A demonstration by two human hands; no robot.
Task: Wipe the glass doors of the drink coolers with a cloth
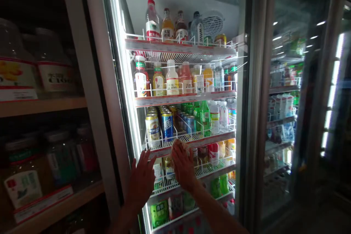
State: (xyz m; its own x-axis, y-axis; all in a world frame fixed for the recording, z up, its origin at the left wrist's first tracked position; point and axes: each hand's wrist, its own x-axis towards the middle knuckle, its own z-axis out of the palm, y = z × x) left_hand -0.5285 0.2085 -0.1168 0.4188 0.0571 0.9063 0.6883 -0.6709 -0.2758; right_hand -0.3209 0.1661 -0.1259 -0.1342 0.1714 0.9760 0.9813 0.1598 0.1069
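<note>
A crumpled pale cloth is held beneath the close-set fingers of the right hand at the front shelf rail, which runs lengthwise left to right, the left hand (fingers parted, nothing seen held) being positioned nearer the rail's left end.

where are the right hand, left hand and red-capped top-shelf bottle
Right hand (184, 168): head view, back of hand.
Left hand (143, 178): head view, back of hand.
Red-capped bottle (152, 26): head view, front label.
</note>
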